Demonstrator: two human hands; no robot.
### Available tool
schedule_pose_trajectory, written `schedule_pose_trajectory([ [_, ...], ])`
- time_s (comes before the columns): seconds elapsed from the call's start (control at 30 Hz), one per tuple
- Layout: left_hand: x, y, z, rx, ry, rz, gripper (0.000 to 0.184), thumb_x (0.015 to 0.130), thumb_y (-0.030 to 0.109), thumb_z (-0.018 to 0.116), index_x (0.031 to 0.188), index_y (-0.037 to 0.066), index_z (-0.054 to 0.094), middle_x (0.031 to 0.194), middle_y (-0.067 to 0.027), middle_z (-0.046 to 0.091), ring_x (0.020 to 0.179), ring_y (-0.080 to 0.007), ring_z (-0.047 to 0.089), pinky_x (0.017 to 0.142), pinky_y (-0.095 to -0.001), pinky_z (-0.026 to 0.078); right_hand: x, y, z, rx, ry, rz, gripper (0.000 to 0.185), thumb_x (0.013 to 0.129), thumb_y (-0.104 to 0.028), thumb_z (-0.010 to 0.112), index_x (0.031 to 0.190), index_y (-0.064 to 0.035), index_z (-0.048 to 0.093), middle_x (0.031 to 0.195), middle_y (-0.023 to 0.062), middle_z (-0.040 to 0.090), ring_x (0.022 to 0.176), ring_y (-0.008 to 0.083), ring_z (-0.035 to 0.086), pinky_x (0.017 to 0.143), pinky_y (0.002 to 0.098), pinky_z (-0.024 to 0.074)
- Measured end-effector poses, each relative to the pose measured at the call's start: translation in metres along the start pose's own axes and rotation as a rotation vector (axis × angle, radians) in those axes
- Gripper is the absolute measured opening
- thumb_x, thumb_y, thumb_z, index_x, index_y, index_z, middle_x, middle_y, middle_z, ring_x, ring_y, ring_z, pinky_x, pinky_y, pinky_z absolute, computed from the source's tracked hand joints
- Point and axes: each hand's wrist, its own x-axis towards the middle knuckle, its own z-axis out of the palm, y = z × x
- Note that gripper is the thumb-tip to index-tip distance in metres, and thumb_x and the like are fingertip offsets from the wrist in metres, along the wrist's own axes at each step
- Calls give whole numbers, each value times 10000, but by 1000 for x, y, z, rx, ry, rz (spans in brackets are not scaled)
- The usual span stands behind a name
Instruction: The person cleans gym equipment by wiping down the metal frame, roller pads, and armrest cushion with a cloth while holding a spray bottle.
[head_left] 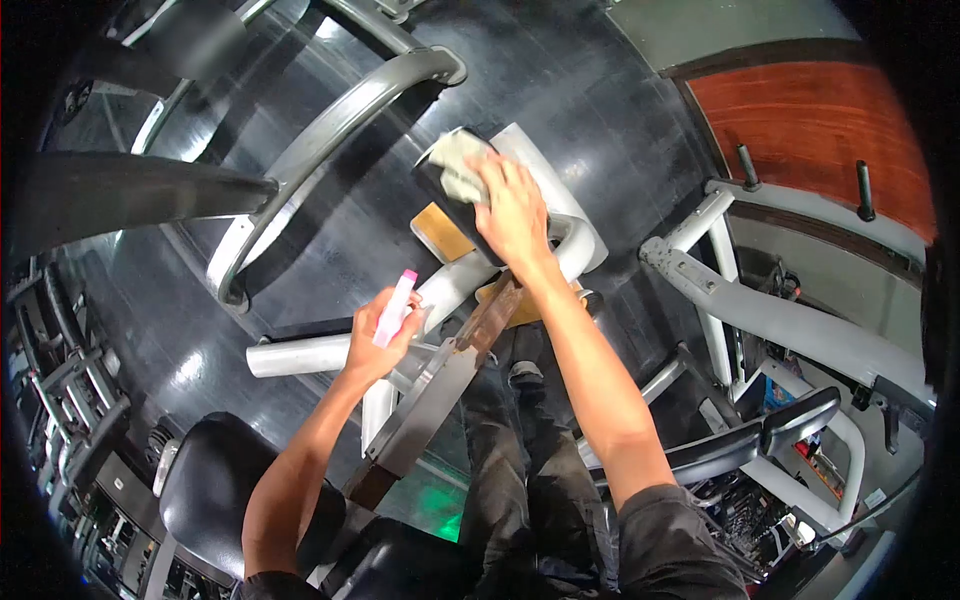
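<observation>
My right hand is closed on a pale, crumpled cloth. The cloth lies over or just above a dark part beside the white frame tube of a gym machine; whether it touches is hidden. In my left hand, fingers wrap around a slim whitish bottle with a pink top, tilted up and to the right. This hand is nearest the machine's curved white tube. A yellowish-tan footplate sits between the two hands. Below them runs a worn metal beam.
A grey curved frame arches at upper left. Black padded seats stand at lower left, with a black bench pad at right. A white rack with pegs is further right. Dark floor lies around the machine.
</observation>
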Motion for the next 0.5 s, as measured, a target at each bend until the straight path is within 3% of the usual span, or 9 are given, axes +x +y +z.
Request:
schedule_pose_trajectory([
  [0.2,0,1,0,-28,-2,-89,135,858,25,665,988,44,635,787,-27,664,604,-59,516,560,-250,434,-88,26,-41,-111,-82,39,660,658,39,638,1277,-185,586,1357,103,535,1227,324,516,1022,408,447],
  [0.33,-2,-4,3,-34,4,-85,132,856,27,668,983,45,639,781,-25,661,597,-57,507,555,-246,427,-74,33,-65,35,-148,177,545,718,-8,637,1244,-151,615,1300,134,594,1152,324,592,898,405,526],
  [0.4,-3,-9,5,-44,15,-81,127,854,30,673,976,45,643,776,-25,658,597,-55,500,556,-245,425,-29,24,-80,107,-329,663,478,774,-58,630,1248,-120,606,1256,169,613,1149,346,592,891,425,518],
  [0.47,-2,-10,5,-36,24,-68,126,850,30,678,971,47,648,785,-29,667,622,-60,527,578,-249,442,1,25,-67,345,-71,606,443,810,-99,623,1253,-103,600,1218,206,622,1134,365,598,917,433,496],
  [0.5,-2,-8,4,-26,12,-70,128,849,28,679,972,47,648,792,-32,672,635,-67,544,592,-255,454,17,23,-52,368,77,433,452,801,-107,638,1252,-105,602,1228,206,615,1145,360,592,945,425,483],
])
